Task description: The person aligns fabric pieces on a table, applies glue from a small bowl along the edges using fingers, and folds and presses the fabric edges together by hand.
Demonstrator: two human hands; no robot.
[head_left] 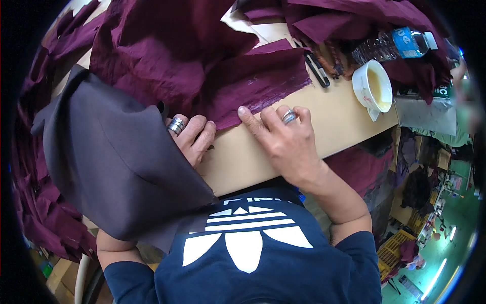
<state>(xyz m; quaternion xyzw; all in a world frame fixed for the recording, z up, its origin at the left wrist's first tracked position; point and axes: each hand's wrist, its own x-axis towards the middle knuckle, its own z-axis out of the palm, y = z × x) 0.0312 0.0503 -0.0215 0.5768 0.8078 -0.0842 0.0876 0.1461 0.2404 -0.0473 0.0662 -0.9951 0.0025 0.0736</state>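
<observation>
While the maroon cloth [157, 55] sprawls over the upper left and top centre of the frame, one end of it lies flat on the tan table [339, 119], and both hands are down at its near edge, around the middle of the shot.

Left hand [192, 139] is just left of centre, wide silver ring on, fingers curled down beside the cloth's edge. Its thumb is hidden, so I honestly can't tell if it's pinching anything. A big dark grey cloth [111, 162] hangs over that forearm, fills most of the left side and covers part of the hand.

Right hand [289, 144] is near the centre, also with a silver ring. Thumb is stretched out with its tip at the cloth's edge, and the other fingers are bent, held apart from the thumb.

Up and to the right of that hand there are a couple of dark pens [318, 70] near the cloth's end, then a white bowl [360, 86] with some yellowish stuff in it near the table's right end. Clear bottle [377, 49] with a blue label is lying on its side in the upper right. Yellow crate [396, 248] sits down in the lower right, by the green floor [440, 258].
</observation>
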